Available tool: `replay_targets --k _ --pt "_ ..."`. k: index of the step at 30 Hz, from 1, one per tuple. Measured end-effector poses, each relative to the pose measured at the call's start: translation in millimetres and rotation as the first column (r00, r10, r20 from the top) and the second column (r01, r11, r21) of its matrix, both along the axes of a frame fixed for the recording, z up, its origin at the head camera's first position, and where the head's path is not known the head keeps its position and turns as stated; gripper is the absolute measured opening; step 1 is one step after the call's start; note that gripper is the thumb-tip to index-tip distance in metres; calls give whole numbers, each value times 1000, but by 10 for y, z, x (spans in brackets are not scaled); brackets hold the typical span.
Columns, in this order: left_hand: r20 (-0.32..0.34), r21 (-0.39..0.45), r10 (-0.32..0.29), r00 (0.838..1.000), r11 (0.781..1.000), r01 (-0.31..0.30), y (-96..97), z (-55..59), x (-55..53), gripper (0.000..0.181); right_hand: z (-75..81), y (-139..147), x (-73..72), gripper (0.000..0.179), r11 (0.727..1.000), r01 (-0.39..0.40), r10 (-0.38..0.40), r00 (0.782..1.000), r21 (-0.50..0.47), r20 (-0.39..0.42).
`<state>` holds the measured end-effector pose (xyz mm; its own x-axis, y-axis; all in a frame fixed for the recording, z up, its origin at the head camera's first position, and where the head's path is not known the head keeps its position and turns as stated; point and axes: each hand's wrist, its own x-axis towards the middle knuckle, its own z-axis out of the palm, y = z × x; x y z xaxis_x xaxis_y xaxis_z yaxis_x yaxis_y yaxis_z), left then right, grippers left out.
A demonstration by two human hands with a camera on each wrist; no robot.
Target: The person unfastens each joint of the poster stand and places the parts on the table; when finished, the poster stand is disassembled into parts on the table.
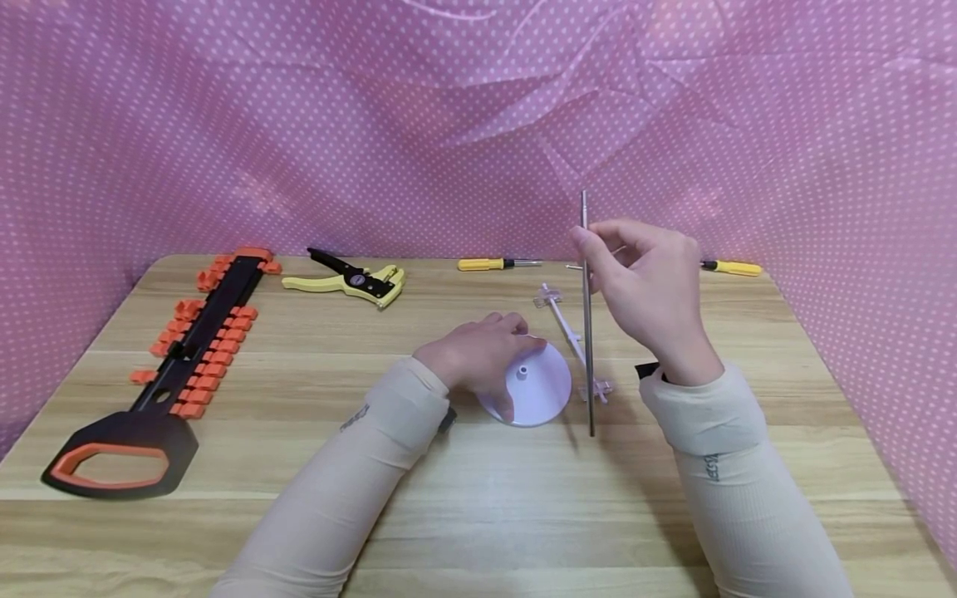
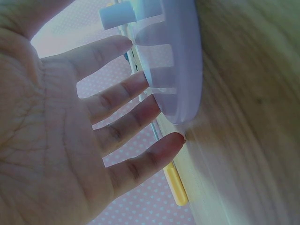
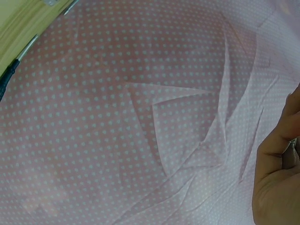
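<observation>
In the head view a pale round base with a short central post lies on the table. My left hand reaches over its left side, with fingers toward the far edge and thumb toward the near edge. The left wrist view shows the spread fingers with their tips right at the base's rim. My right hand pinches a slim metal rod near its upper part, holding it nearly upright. Behind the rod lies a thin white bar with clear pieces at both ends. The right wrist view catches only part of the right hand.
Yellow-handled wire strippers lie at the back left. Yellow screwdrivers lie along the far edge, one handle to the right. A long black rack with orange clips lies on the left. Pink dotted cloth surrounds the table.
</observation>
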<state>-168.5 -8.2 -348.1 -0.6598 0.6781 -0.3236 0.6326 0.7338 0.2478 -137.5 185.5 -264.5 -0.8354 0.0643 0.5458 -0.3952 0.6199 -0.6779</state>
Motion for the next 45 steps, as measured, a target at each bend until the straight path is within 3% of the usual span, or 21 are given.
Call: replay_targets --k 24,45 --pt "6 -4 7 1000 1000 -7 3 4 4 109 5 10 -15 22 1000 15 -15 997 0 82" --pt "6 2 5 1000 1000 -5 -6 -3 3 111 -34 27 -69 24 994 77 -87 986 72 140"
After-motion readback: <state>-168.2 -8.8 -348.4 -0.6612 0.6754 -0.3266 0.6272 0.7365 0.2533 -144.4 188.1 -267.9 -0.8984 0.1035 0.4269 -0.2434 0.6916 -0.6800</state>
